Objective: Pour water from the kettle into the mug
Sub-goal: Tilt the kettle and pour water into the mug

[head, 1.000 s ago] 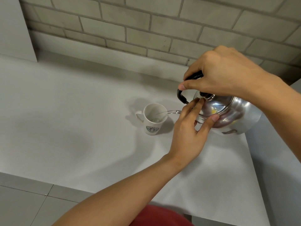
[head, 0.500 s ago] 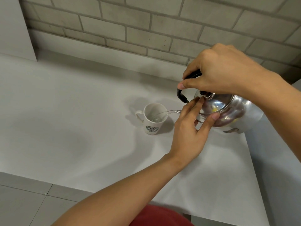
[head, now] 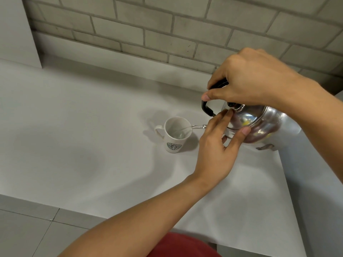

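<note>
While my left hand [head: 213, 151] reaches in nearest, its fingers spread and pressed against the lid [head: 241, 117], my right hand [head: 250, 82] beyond is clamped around the black handle [head: 207, 106], tilting the kettle [head: 259, 127] leftward. A thin stream [head: 187, 127] arcs from the spout into the mug [head: 174, 134], which stands upright on the white counter [head: 83, 127], partly filled. Risks, in my judgement: over-tilting would overshoot the rim; a slipping lid would dump water. Count: one kettle, one mug, two hands.
</note>
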